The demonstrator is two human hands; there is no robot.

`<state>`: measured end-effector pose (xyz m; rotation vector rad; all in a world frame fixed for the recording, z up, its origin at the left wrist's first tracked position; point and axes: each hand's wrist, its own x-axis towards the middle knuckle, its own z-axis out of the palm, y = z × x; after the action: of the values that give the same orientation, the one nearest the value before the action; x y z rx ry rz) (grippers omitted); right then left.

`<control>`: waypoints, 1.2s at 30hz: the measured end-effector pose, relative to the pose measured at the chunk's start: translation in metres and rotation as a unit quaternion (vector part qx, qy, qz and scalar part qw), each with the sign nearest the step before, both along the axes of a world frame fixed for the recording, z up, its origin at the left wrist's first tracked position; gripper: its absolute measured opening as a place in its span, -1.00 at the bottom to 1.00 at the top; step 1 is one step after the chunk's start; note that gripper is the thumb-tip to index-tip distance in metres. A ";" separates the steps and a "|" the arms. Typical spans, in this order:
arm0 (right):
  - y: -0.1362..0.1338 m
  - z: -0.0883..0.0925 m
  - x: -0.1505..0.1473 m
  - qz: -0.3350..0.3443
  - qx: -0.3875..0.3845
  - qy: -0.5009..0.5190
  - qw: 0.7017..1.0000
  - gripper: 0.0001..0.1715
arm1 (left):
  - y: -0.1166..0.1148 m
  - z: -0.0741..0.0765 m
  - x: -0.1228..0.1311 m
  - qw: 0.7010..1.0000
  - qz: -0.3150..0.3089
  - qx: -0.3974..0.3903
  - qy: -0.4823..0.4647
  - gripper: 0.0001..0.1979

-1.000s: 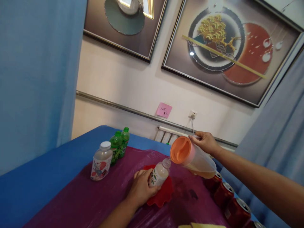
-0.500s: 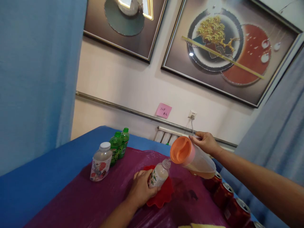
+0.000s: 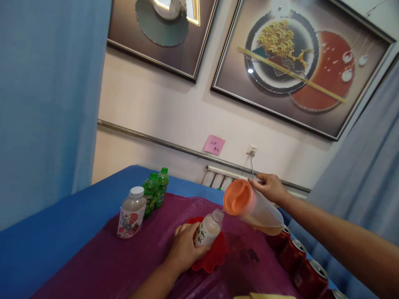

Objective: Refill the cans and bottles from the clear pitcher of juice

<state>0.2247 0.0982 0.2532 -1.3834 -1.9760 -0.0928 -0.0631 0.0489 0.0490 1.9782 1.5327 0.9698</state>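
My left hand [image 3: 186, 248] is wrapped round a small clear bottle [image 3: 208, 231] with a leaf-patterned label. The bottle is uncapped and leans to the right above a red scalloped dish [image 3: 214, 256]. My right hand [image 3: 270, 187] grips the handle of a clear pitcher [image 3: 264, 216] with an orange lid [image 3: 238, 197]. The pitcher is tipped on its side, and pale brown liquid lies along its lower wall. Its lid edge is right beside the bottle's mouth; a stream between them is hard to make out.
A white-capped bottle [image 3: 132, 212] and two green bottles [image 3: 151, 193] stand at the left. Opened red cans [image 3: 293, 254] line the right edge. A purple plastic sheet [image 3: 131, 265] covers part of the blue table [image 3: 37, 236]. Yellow cloth [image 3: 264, 296] shows at the bottom.
Almost nothing differs. The whole view has shifted very slightly, while both hands, the bottle and the tilted pitcher keep their positions.
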 end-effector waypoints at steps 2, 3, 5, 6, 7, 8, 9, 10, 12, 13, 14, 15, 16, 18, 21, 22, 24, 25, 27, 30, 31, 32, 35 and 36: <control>0.000 0.000 0.001 -0.001 0.001 -0.002 1.000 -0.40 | 0.000 0.000 0.000 1.000 0.001 0.002 0.000 -0.33; 0.000 0.001 0.001 -0.002 0.002 -0.004 1.000 -0.40 | 0.000 0.000 -0.001 1.000 0.000 0.004 -0.001 -0.34; -0.001 0.001 0.000 -0.004 0.005 -0.007 1.000 -0.39 | 0.000 0.000 -0.001 1.000 -0.001 0.007 -0.003 -0.34; -0.002 0.002 0.000 -0.004 0.007 -0.008 1.000 -0.39 | 0.000 0.000 -0.001 1.000 0.001 0.007 -0.003 -0.33; -0.002 0.002 0.000 -0.004 0.009 -0.009 1.000 -0.38 | 0.000 0.000 -0.001 1.000 0.002 0.006 -0.003 -0.32; -0.002 0.002 -0.001 -0.004 0.010 -0.009 1.000 -0.38 | 0.000 0.000 0.000 1.000 0.003 0.004 -0.002 -0.32; -0.003 0.002 -0.001 -0.004 0.011 -0.009 1.000 -0.37 | 0.000 0.001 0.000 1.000 0.003 0.003 -0.001 -0.32; -0.003 0.002 -0.002 -0.004 0.011 -0.008 1.000 -0.37 | 0.000 0.001 0.000 1.000 0.003 0.004 0.000 -0.33; -0.003 0.002 -0.003 -0.004 0.010 -0.006 1.000 -0.37 | 0.000 0.001 0.000 1.000 0.000 0.006 0.001 -0.35; -0.004 0.002 -0.003 -0.004 0.009 -0.006 1.000 -0.38 | 0.000 0.002 0.000 1.000 0.000 0.007 0.001 -0.35; -0.004 0.002 -0.003 -0.004 0.008 -0.006 1.000 -0.38 | -0.001 0.002 0.000 1.000 0.001 0.007 0.001 -0.35; -0.004 0.002 -0.003 -0.004 0.006 -0.005 1.000 -0.38 | -0.001 0.002 0.000 1.000 0.001 0.006 0.001 -0.35; -0.004 0.002 -0.003 -0.004 0.003 -0.004 1.000 -0.38 | -0.001 0.002 0.000 1.000 0.000 0.004 0.001 -0.35; -0.004 0.002 -0.004 -0.004 -0.001 -0.002 1.000 -0.39 | -0.001 0.002 -0.001 1.000 -0.001 0.002 -0.001 -0.35; -0.004 0.003 -0.005 -0.005 0.001 -0.002 1.000 -0.39 | 0.000 0.001 -0.001 1.000 -0.004 0.000 -0.003 -0.34; -0.004 0.003 -0.005 -0.004 0.001 -0.002 1.000 -0.39 | 0.000 0.001 -0.001 1.000 -0.004 0.000 -0.004 -0.34; -0.004 0.003 -0.004 -0.003 0.003 -0.002 1.000 -0.38 | 0.000 0.001 -0.001 1.000 -0.004 -0.002 -0.004 -0.33; -0.004 0.003 -0.004 -0.002 0.003 -0.002 1.000 -0.38 | 0.000 0.001 -0.001 1.000 -0.004 -0.003 -0.004 -0.33; -0.004 0.002 -0.003 -0.002 0.002 -0.002 1.000 -0.38 | 0.000 0.001 -0.001 1.000 -0.007 -0.004 -0.002 -0.34; -0.003 0.002 -0.002 0.001 -0.001 -0.002 1.000 -0.38 | -0.001 0.002 -0.001 1.000 -0.007 -0.008 -0.001 -0.33; -0.003 0.002 -0.001 0.002 0.000 -0.002 1.000 -0.38 | -0.001 0.002 -0.001 1.000 -0.004 -0.009 -0.002 -0.32; -0.004 0.002 -0.001 0.003 0.002 -0.002 1.000 -0.38 | -0.001 0.002 -0.001 1.000 -0.002 -0.010 -0.002 -0.31; -0.004 0.002 -0.001 0.001 -0.002 0.002 1.000 -0.38 | -0.001 0.003 0.000 1.000 0.000 -0.010 -0.003 -0.31; -0.004 0.002 -0.001 0.000 -0.005 0.003 1.000 -0.39 | -0.001 0.004 0.000 1.000 -0.002 -0.010 -0.003 -0.32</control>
<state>0.2233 0.0938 0.2547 -1.3876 -1.9744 -0.0782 -0.0634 0.0476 0.0527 1.9606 1.5295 0.9549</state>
